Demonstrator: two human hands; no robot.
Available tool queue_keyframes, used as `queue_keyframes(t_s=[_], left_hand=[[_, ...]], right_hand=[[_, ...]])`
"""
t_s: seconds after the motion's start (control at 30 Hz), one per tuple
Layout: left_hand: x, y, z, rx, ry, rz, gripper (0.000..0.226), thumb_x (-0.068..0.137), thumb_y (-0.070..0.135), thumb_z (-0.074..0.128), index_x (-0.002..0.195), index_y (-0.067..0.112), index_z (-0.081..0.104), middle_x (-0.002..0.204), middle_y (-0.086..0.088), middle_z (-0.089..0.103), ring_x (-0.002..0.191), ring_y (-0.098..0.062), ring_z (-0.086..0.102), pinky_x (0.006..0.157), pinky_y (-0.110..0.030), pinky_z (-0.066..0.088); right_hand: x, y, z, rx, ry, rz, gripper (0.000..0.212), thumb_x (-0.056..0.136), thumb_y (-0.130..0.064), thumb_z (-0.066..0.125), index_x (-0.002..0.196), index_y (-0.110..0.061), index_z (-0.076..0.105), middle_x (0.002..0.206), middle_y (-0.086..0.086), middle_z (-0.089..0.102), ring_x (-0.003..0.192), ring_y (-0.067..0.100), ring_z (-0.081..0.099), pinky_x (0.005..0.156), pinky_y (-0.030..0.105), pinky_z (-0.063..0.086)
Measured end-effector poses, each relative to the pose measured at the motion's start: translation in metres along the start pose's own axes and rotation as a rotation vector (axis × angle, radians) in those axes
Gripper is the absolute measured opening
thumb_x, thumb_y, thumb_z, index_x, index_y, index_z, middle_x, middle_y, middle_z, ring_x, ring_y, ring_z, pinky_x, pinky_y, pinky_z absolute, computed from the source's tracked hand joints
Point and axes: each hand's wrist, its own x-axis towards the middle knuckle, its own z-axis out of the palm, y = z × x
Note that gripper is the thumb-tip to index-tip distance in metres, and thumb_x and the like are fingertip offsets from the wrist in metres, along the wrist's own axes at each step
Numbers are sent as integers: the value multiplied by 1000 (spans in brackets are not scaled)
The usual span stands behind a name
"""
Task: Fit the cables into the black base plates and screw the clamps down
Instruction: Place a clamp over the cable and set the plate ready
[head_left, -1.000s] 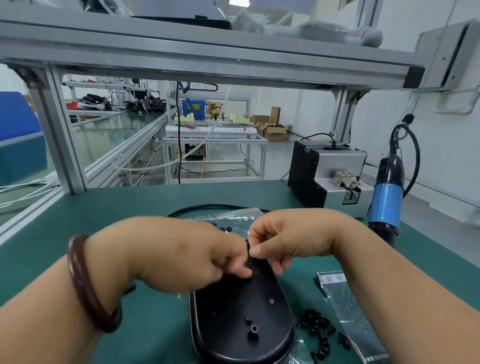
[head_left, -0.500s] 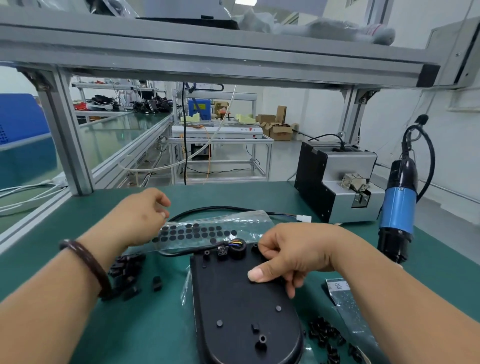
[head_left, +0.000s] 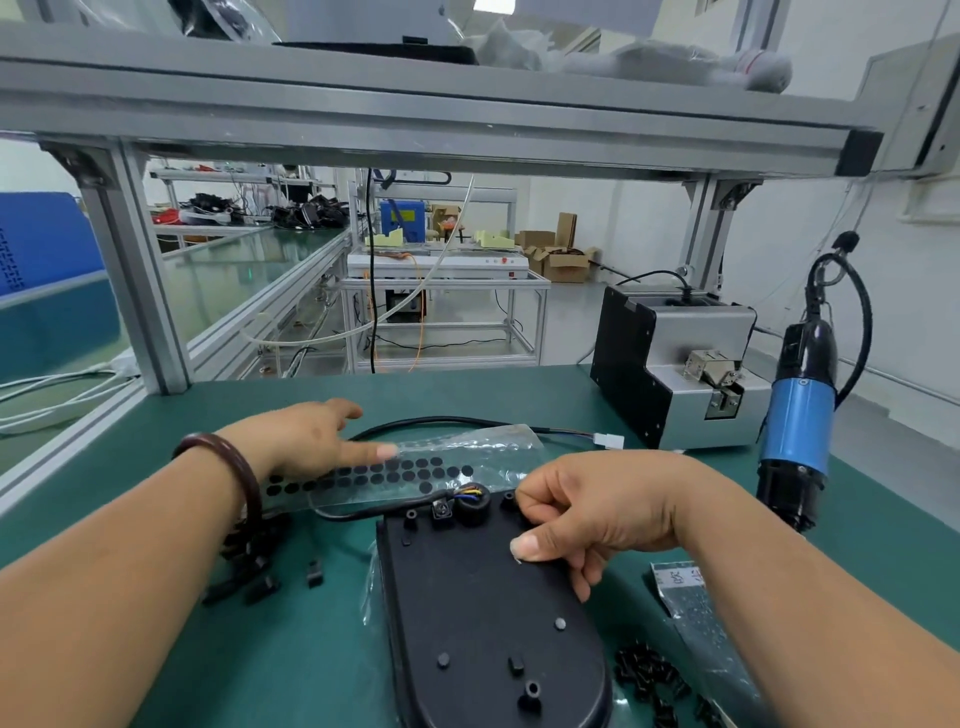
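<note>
A black oval base plate (head_left: 483, 613) lies flat on the green mat in front of me. A black cable (head_left: 441, 421) loops behind it and enters the plate's far end at a black ring with coloured wires (head_left: 472, 506). The cable's white connector (head_left: 609, 441) lies farther right. My right hand (head_left: 597, 514) holds the plate at its far right edge, thumb pressed on top and fingers curled. My left hand (head_left: 311, 441) reaches out with straight fingers and touches a clear sheet of round black pads (head_left: 415, 467). Small black clamp pieces (head_left: 254, 566) lie under my left wrist.
A blue electric screwdriver (head_left: 797, 426) hangs at the right, beside a grey screw feeder (head_left: 675, 364). Several small black parts (head_left: 649, 675) and a plastic bag (head_left: 696, 613) lie right of the plate. An aluminium frame post (head_left: 140, 291) stands at the far left.
My left hand left the plate's far end, swung left and back, and now lies with straight fingers on the pad sheet. My right hand stays on the plate.
</note>
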Motion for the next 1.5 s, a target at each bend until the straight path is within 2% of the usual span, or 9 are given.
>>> queue_keyframes(t_s=[0.17,0.27,0.37,0.7,0.9,1.0,1.13,1.33,1.5], left_hand=[[2,5,1,145,-122,39,116,58,69,69,151,27,13,154,-5,24,138,-25,30,114,-38,27],[8,3,5,193,-99,27,111,63,63,73,151,28,15,147,-4,26,134,-27,33,112,-42,30],[7,3,1,307,-53,3,122,46,81,64,148,36,15,146,1,22,135,-29,28,112,-49,26],[3,-19,-13,239,6,-82,130,37,85,58,148,37,12,148,8,39,135,-21,37,111,-48,24],[-12,-5,0,339,208,-38,98,72,78,50,149,39,5,158,5,13,143,-26,19,113,-57,11],[-19,9,5,242,279,127,73,89,56,50,149,37,12,155,6,17,140,-22,27,114,-49,21],[-23,9,7,94,280,183,49,92,36,55,138,27,39,140,-3,40,124,-20,46,106,-32,35],[-23,-17,6,112,-54,-27,124,49,83,53,151,29,8,156,-2,17,141,-22,25,115,-36,24],[-12,-29,15,50,-21,-47,112,63,76,58,151,30,7,156,-5,20,141,-25,25,115,-37,23]], right_hand=[[-6,-3,-1,-8,-8,2,32,97,-13,54,70,-15,39,59,4,53,57,18,65,56,22,52],[-7,-10,1,-40,-1,35,31,97,-33,54,75,-13,44,61,4,55,56,16,66,57,22,53],[-5,-15,4,-88,19,66,38,93,-44,56,75,-13,44,56,2,56,54,17,66,54,22,52],[-6,-17,6,-225,57,79,35,90,-33,66,72,-13,43,58,2,58,61,19,68,55,21,52],[-2,-20,7,-283,90,118,47,77,-43,77,67,-14,42,58,3,60,62,21,70,57,26,53],[-2,-16,7,-242,91,123,54,70,-59,73,69,-13,45,59,3,59,64,22,70,60,27,55],[-7,-13,2,-127,110,177,72,62,-82,43,74,-11,46,57,7,57,58,24,67,57,27,55],[-6,-17,4,-303,68,214,55,79,-64,63,76,-10,52,62,3,59,59,20,68,56,25,54],[-4,-19,4,-315,69,228,50,78,-56,70,77,-9,54,64,5,59,61,22,68,58,26,56]])
